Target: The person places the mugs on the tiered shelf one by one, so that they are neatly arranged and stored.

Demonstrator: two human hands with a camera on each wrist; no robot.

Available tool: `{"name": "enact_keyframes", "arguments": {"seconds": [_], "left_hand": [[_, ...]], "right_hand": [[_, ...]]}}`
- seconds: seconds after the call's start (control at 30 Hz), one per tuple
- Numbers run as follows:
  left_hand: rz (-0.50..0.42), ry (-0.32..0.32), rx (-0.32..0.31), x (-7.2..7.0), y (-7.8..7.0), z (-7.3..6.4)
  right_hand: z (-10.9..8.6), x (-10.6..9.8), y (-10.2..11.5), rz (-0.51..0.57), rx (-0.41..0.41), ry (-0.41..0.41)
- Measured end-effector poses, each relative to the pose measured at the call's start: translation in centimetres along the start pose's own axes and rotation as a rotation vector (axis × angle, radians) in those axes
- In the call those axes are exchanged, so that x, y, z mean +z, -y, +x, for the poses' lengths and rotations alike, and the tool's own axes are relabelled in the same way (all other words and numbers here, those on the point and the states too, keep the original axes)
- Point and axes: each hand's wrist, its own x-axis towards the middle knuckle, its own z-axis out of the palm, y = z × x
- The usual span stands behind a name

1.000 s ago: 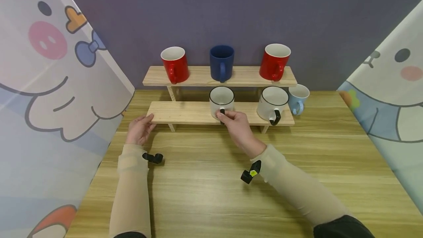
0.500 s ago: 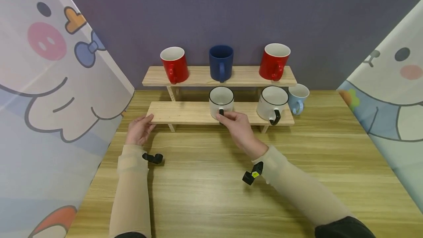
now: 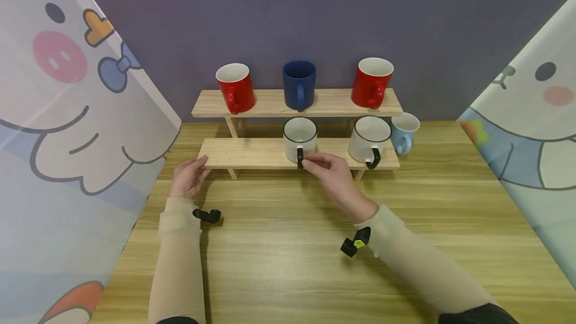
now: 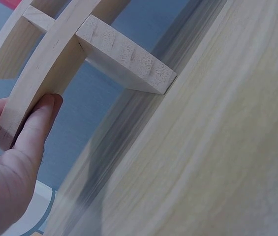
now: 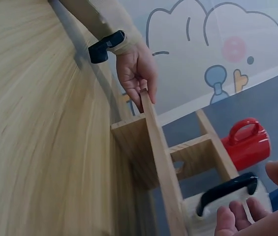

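My left hand (image 3: 186, 179) pinches the left end of the lower shelf board (image 3: 243, 154), thumb on one face and fingers on the other, as the left wrist view also shows. A white mug (image 3: 294, 136) with a black rim stands upright at the middle of that board, its black handle (image 5: 225, 191) facing me. Just right of the handle is my right hand (image 3: 335, 176), thumb and fingers spread apart and not wrapped around it; whether a fingertip still touches, I cannot tell. A second white mug (image 3: 366, 144) with a black handle stands on the board's right part.
On the upper shelf (image 3: 267, 104) stand a left red mug (image 3: 240, 94), a blue mug (image 3: 299, 89) and a right red mug (image 3: 371, 86). A light blue mug (image 3: 400, 136) sits on the wooden table (image 3: 270, 244) behind the rack's right end. A dark wall rises behind.
My right hand has let go of the middle white mug's handle and drawn slightly right and back. That mug stays in place on the board. The left hand keeps its hold on the shelf.
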Motion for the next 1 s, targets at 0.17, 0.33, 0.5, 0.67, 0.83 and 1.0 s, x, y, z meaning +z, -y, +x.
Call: {"name": "enact_keyframes", "arguments": {"seconds": [0.17,0.33,0.5,0.67,0.83,1.0], "left_hand": [[0.0,0.009,0.001,0.0,0.0,0.1],[0.002,0.003,0.0,0.0,0.0,0.1],[-0.005,-0.034,0.003,0.0,0.0,0.2],[0.002,-0.045,0.007,0.1,0.1,0.2],[0.0,-0.033,0.002,0.1,0.1,0.3],[-0.01,-0.02,0.005,0.0,0.1,0.2]], "right_hand": [[-1.0,-1.4,0.6,-0.07,-0.064,0.009],[-2.1,-3.1,1.3,-0.105,-0.221,0.012],[-3.0,-5.0,2.3,-0.116,-0.345,-0.009],[-3.6,-7.0,3.3,-0.078,-0.395,-0.036],[-4.3,-9.4,4.2,-0.038,-0.403,-0.066],[-4.8,-11.9,5.3,0.006,-0.408,-0.15]]}}
